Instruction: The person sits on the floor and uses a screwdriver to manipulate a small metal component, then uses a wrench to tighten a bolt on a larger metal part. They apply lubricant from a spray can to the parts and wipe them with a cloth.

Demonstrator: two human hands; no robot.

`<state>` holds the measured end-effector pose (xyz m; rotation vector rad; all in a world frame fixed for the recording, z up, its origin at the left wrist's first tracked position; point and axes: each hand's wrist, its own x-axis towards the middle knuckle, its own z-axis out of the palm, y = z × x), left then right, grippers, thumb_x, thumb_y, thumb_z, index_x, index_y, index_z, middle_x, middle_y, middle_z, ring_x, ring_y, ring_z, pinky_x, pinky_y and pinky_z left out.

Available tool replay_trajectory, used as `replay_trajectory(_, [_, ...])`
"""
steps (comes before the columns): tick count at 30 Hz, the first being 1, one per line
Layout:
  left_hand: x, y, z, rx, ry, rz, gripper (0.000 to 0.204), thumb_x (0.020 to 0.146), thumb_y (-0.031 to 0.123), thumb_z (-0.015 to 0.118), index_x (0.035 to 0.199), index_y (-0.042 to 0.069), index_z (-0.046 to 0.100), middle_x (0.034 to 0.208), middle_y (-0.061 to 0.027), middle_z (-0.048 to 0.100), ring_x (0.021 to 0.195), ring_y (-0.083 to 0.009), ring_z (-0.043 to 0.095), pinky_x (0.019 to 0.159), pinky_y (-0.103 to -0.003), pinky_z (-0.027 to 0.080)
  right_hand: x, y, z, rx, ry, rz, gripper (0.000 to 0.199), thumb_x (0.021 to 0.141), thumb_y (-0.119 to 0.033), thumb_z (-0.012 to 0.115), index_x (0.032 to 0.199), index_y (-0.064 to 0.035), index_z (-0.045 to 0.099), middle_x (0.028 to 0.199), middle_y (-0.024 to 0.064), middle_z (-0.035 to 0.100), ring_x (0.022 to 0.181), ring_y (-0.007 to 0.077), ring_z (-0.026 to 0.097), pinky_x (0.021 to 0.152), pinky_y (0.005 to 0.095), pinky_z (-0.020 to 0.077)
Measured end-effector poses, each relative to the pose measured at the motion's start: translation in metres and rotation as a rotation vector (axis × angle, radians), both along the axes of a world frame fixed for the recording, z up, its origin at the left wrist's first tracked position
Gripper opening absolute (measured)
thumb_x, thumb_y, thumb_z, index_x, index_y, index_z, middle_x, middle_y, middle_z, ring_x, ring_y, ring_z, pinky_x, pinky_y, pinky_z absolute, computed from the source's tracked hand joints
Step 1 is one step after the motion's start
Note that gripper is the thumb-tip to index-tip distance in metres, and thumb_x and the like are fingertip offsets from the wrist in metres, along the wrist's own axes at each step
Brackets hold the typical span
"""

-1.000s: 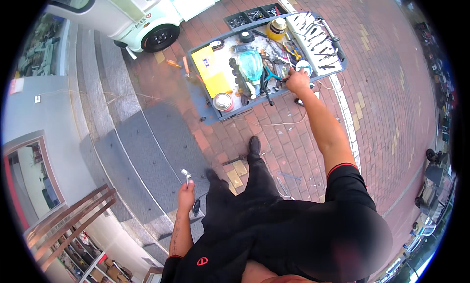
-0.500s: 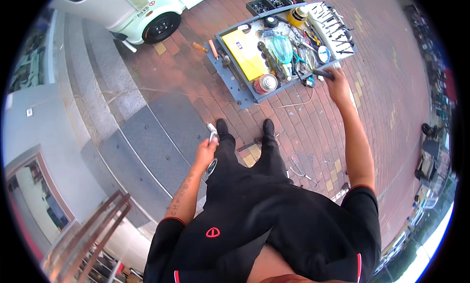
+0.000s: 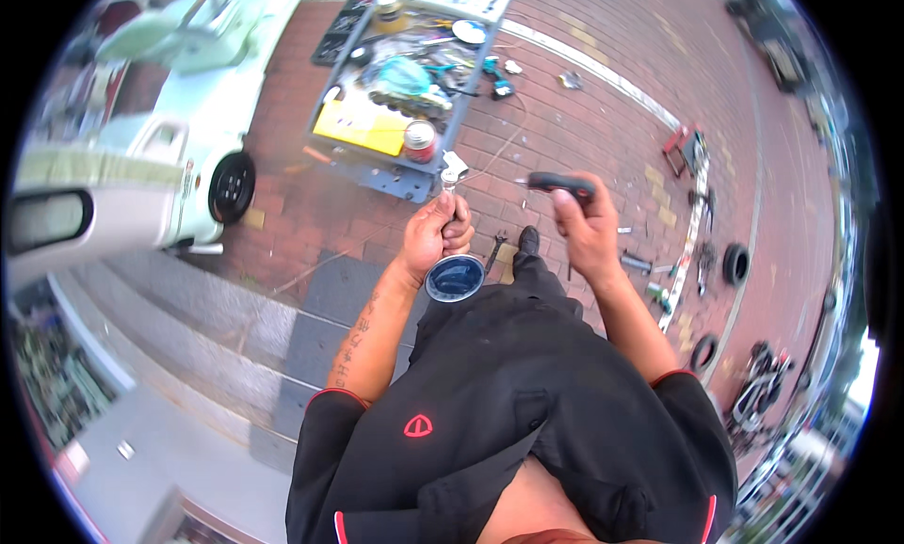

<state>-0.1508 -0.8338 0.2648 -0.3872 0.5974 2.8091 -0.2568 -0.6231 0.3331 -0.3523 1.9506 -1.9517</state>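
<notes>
The left hand (image 3: 436, 235) keeps its grip around a mirror (image 3: 455, 279); the right hand (image 3: 591, 228) grasps a black tool (image 3: 557, 183). A cart (image 3: 395, 181) stands on the far side.

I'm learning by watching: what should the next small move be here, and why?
Probably bring the right hand leftward, so its dark-handled tool nears the pale fitting sticking up from the left hand: the tool points that way, and a gap separates them.

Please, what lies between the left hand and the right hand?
In the head view, the black-handled tool in the right hand juts toward the left hand; below, the gap shows brick paving and a dark wrench-like tool on it.
</notes>
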Motion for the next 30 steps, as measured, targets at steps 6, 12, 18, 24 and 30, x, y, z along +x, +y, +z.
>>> replay_trajectory(6, [-0.036,0.054,0.034,0.027,-0.017,-0.196,0.04,0.102,0.047,0.043,0.088,0.01,0.047,0.064,0.0047,0.031,0.051,-0.0051,0.026,0.045,-0.02,0.024,0.017,0.025,0.024,0.249,0.441,-0.145,0.029,0.086,-0.004,0.069,0.112,-0.0022,0.057,0.072,0.0072,0.058,0.058,0.012,0.055,0.054,0.028,0.044])
replay_trajectory(12, [-0.054,0.118,0.05,0.11,-0.108,-0.357,0.039,0.103,0.048,0.039,0.088,0.013,0.047,0.064,0.0071,0.032,0.053,-0.005,0.027,0.048,-0.02,0.027,0.015,0.086,0.003,0.32,0.624,-0.188,0.031,0.085,0.0,0.069,0.113,-0.0029,0.057,0.076,0.0091,0.058,0.059,0.0155,0.055,0.054,0.0284,0.0447])
replay_trajectory(18, [-0.053,0.186,0.049,0.181,-0.221,-0.345,0.038,0.101,0.048,0.043,0.089,0.013,0.049,0.064,0.0069,0.033,0.053,-0.0058,0.029,0.048,-0.02,0.028,0.022,0.151,-0.015,0.286,0.764,-0.217,0.035,0.08,0.004,0.068,0.113,-0.0035,0.059,0.082,0.015,0.062,0.068,0.0304,0.06,0.059,0.0355,0.0477])
replay_trajectory(24, [-0.035,0.241,0.041,0.079,-0.295,-0.316,0.037,0.1,0.047,0.049,0.086,0.012,0.048,0.062,0.0059,0.033,0.053,-0.0056,0.029,0.046,-0.019,0.027,0.025,0.217,-0.029,0.361,0.752,-0.049,0.042,0.073,0.001,0.069,0.113,-0.006,0.06,0.081,0.0114,0.059,0.071,0.0305,0.057,0.06,0.0395,0.0458])
replay_trajectory(30, [-0.011,0.27,0.041,0.0,-0.398,-0.353,0.038,0.1,0.046,0.049,0.085,0.011,0.047,0.062,0.006,0.032,0.052,-0.0054,0.029,0.044,-0.019,0.025,0.021,0.264,-0.027,0.357,0.818,0.155,0.043,0.07,0.001,0.068,0.112,-0.0076,0.061,0.081,0.0091,0.058,0.074,0.0305,0.056,0.062,0.0406,0.0452])
